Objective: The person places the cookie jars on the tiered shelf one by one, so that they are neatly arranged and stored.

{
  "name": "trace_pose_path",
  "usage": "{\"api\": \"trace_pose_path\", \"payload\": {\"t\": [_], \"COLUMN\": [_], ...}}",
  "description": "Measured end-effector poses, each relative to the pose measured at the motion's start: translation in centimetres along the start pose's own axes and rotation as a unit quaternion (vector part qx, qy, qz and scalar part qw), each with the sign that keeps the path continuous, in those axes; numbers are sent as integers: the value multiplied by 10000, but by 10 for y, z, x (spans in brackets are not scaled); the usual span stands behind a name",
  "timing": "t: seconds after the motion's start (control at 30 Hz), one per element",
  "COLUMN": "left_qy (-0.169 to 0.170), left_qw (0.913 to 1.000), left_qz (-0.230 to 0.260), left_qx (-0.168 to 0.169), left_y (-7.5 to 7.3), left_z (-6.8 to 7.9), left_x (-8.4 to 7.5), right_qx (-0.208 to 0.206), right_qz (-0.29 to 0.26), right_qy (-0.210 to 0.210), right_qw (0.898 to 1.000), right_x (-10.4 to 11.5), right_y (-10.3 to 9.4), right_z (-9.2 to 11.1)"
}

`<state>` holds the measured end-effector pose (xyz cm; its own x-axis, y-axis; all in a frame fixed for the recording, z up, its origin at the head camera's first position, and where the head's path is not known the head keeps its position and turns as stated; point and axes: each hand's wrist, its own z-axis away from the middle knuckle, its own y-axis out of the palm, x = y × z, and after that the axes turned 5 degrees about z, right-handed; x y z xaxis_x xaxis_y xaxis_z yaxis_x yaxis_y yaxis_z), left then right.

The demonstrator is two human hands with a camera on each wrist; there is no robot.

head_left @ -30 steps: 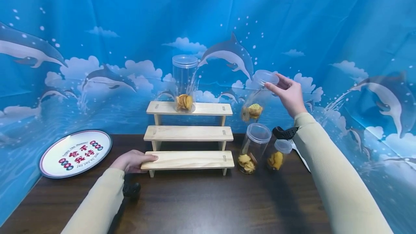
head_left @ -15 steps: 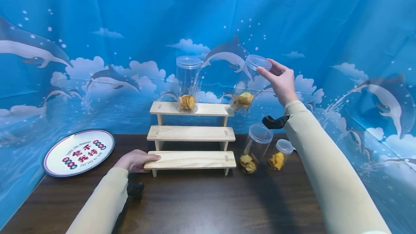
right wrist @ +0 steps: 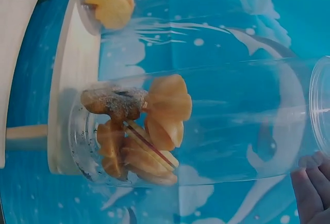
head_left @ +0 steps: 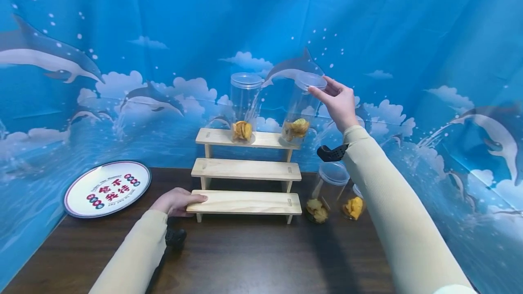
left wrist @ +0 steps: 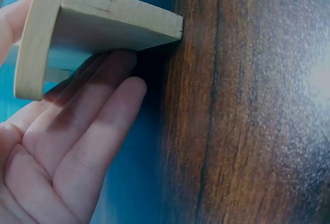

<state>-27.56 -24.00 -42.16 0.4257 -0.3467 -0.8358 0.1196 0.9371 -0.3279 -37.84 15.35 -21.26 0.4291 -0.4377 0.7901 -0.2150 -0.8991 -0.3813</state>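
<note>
Clear snack jar (head_left: 300,110), tilted, top shelf (head_left: 265,139)

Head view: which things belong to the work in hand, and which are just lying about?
In hand:
- tilted jar, gripped at the lid by the right hand
- wooden step shelf, steadied by the left hand
- jar on the top step

Lying about:
- round tray
- two jars on the table
</note>
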Motion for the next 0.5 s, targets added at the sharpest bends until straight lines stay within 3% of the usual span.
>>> {"api": "trace_pose_path", "payload": {"t": [0.33, 0.5], "left_qy": [-71, -89], "left_qw": [9995, 9997], "left_qz": [-285, -192], "left_qx": [-100, -132], "left_y": [0, 1], "left_z": [5, 5], "left_x": [-4, -5], "right_qx": [102, 75], "right_qz": [-165, -222], "right_qy": [-22, -96], "right_qw": [9998, 9997], "right_x": [-2, -1], "right_y": [26, 32], "right_z": [-3, -4]}}
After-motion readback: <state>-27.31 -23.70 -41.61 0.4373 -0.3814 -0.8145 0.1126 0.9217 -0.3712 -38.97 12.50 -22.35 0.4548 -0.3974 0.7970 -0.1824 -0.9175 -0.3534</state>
